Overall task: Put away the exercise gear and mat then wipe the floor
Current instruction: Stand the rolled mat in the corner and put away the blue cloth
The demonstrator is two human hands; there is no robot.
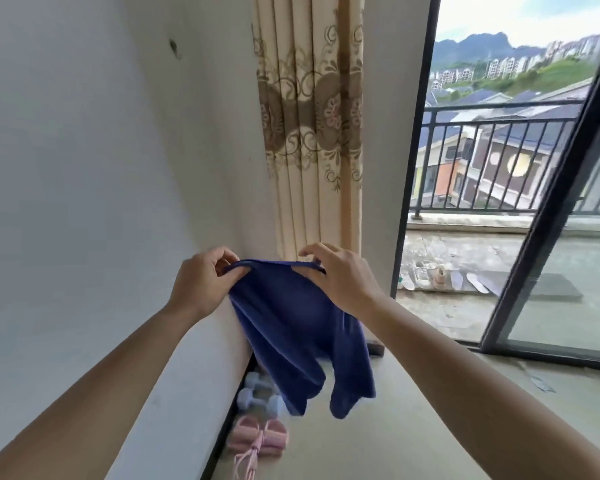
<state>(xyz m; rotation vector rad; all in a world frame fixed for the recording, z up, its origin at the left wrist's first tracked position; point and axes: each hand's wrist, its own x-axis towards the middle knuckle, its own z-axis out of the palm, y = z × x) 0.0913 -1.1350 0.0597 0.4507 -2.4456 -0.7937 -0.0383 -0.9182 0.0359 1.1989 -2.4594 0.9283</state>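
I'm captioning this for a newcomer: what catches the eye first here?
A blue cloth hangs mid-frame, its top edge pinched by the left hand and the right hand. Under it, on the floor by the wall, lie pale blue dumbbells and a pink jump rope.

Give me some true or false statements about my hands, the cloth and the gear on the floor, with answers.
The left hand and the right hand both pinch the blue cloth by its top edge. True.
The blue cloth lies flat on the floor. False: it hangs from the hands.
Pale blue dumbbells sit beside the wall. True.
The pink skipping rope is in the right hand. False: it lies on the floor near the dumbbells.
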